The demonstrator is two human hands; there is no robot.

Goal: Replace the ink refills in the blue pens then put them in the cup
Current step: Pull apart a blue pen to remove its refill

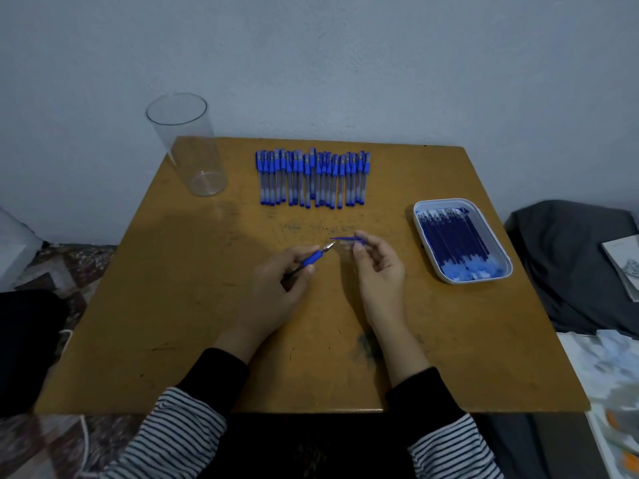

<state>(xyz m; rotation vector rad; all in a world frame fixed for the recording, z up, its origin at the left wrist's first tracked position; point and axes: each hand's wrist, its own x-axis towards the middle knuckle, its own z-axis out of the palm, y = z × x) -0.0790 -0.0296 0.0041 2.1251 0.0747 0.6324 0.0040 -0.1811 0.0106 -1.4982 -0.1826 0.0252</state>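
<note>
My left hand (276, 288) grips a pen's blue grip section (313, 259) with its metal tip pointing up and right. My right hand (378, 267) pinches a clear pen barrel with a blue cap (347, 239), held level just right of that tip; the two parts are apart. A row of several blue capped pens (313, 178) lies at the far middle of the table. A white tray (423, 236) at the right holds several dark blue refills (456, 242). A tall clear plastic cup (188, 143) stands at the far left corner; I see nothing inside it.
The work happens on a brown wooden table (173, 305) against a pale wall. A dark grey cloth (570, 264) and papers (622, 264) lie off the table's right side. A patterned floor shows at the left.
</note>
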